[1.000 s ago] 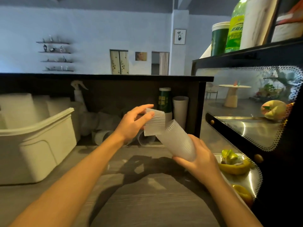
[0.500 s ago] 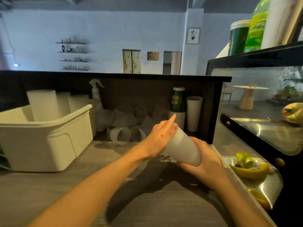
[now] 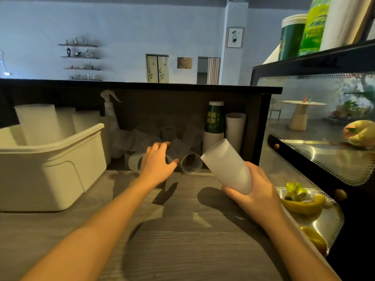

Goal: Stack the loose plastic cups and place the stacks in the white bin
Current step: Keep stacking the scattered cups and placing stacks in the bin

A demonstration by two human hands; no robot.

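Observation:
My right hand (image 3: 255,191) grips a stack of ribbed translucent plastic cups (image 3: 227,165), tilted with its rim end up and to the left. My left hand (image 3: 156,161) is stretched forward, fingers apart, over the pile of loose cups (image 3: 180,147) lying on their sides under the dark counter ledge; its fingertips are at one lying cup (image 3: 134,162). Another loose cup (image 3: 190,162) lies just right of that hand. The white bin (image 3: 60,165) stands at the left with tall cup stacks (image 3: 37,124) upright in it.
A spray bottle (image 3: 110,110) stands behind the bin. A green paper cup stack (image 3: 216,118) and a white one (image 3: 235,128) stand at the right of the recess. A glass display case (image 3: 324,159) with fruit lies to the right. I work over a wood-grain counter (image 3: 172,230).
My left hand pressed a cup onto the stack in my right hand, then let go and reached forward to the loose cups. The view shifted right, showing more of the bin.

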